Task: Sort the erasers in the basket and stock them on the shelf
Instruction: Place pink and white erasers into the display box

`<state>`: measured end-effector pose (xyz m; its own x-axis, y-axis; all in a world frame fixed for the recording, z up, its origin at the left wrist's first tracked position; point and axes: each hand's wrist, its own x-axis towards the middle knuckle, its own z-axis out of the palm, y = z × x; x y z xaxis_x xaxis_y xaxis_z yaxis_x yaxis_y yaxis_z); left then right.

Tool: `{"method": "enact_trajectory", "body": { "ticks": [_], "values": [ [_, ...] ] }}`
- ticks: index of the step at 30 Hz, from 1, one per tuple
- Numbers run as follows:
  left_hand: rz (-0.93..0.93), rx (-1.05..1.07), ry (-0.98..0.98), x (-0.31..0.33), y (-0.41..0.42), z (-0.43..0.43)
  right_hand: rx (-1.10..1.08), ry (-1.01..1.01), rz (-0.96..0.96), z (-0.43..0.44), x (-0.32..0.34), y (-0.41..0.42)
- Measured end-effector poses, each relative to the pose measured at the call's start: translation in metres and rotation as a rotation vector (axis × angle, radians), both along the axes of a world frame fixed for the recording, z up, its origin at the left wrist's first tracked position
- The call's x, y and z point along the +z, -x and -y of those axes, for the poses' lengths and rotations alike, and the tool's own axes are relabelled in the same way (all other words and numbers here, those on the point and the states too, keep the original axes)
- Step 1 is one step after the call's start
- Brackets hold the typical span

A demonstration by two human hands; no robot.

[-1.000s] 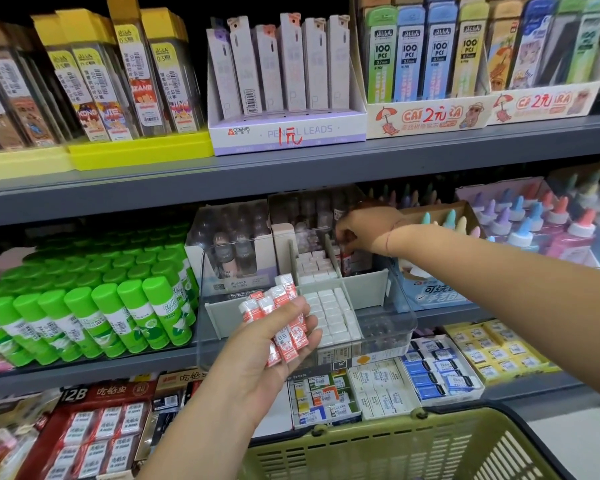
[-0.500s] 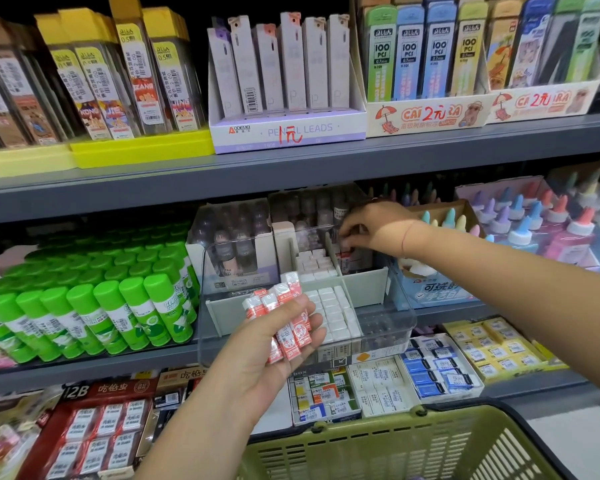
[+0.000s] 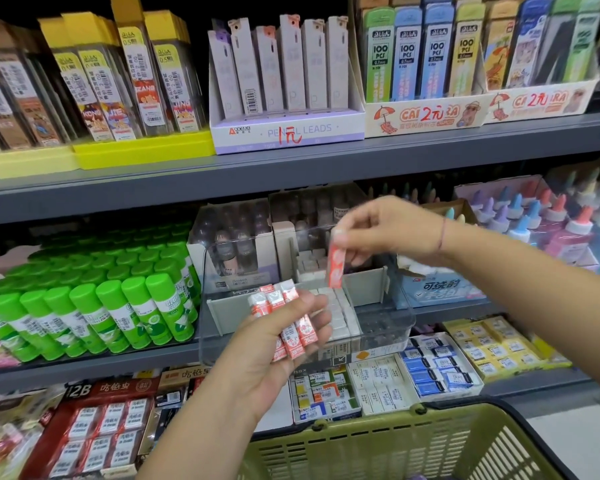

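My left hand (image 3: 278, 344) holds a fan of red-and-white wrapped erasers (image 3: 286, 322) in front of the middle shelf. A single red-and-white eraser (image 3: 335, 265) hangs on end from my right hand (image 3: 388, 228), which pinches its top above a clear plastic bin (image 3: 385, 327). Inside the bin a grey divided tray (image 3: 364, 287) holds rows of small white erasers (image 3: 338, 310). The olive green basket (image 3: 388, 445) is at the bottom of the view; its inside is mostly out of sight.
Green glue sticks (image 3: 94, 306) fill the middle shelf at left, and pastel-capped glue bottles (image 3: 548, 223) stand at right. Boxed erasers (image 3: 437, 372) line the lower shelf. Pencil lead boxes (image 3: 284, 74) sit on the top shelf. Grey floor shows at bottom right.
My right hand has come out of the back of the bin toward me and now pinches one red-and-white eraser. My left hand's fan of erasers looks one thinner.
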<state>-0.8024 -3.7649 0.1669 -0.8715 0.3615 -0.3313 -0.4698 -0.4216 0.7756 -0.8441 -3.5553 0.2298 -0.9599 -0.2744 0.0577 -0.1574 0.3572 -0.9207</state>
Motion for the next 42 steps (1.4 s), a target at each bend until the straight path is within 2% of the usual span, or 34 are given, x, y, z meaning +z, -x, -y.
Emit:
{"method": "enact_trajectory", "body": {
  "ticks": [2, 4, 7, 10, 15, 24, 34, 37, 42],
  "values": [
    [0.009, 0.028, -0.012, 0.001, 0.002, 0.002, -0.200, -0.132, -0.045, -0.022, 0.008, 0.010],
    [0.016, 0.039, -0.016, 0.000, 0.002, 0.001, -0.327, -0.436, -0.111, -0.039, 0.008, 0.025],
    [0.017, 0.031, 0.003, -0.001, 0.001, -0.001, -0.345, -0.805, -0.131, -0.044, -0.003, 0.045],
    [0.014, 0.025, 0.018, -0.002, 0.001, -0.002, -0.307, -1.010, -0.220, -0.040, -0.019, 0.065],
    [0.017, 0.038, 0.011, -0.003, 0.002, -0.001, -0.294, -1.055, -0.263, -0.036, -0.030, 0.079],
    [0.010, 0.029, 0.034, -0.005, 0.001, -0.005, -0.290, -1.329, -0.429, -0.027, -0.037, 0.081],
    [0.007, 0.030, 0.036, -0.005, 0.001, -0.004, -0.398, -1.472, -0.429, -0.019, -0.042, 0.080],
    [0.006, 0.029, 0.037, -0.005, 0.001, -0.004, -0.356, -1.511, -0.419, -0.017, -0.044, 0.079],
    [0.010, 0.031, 0.030, -0.005, 0.001, -0.004, -0.311, -1.461, -0.354, -0.021, -0.041, 0.078]
  ]
}}
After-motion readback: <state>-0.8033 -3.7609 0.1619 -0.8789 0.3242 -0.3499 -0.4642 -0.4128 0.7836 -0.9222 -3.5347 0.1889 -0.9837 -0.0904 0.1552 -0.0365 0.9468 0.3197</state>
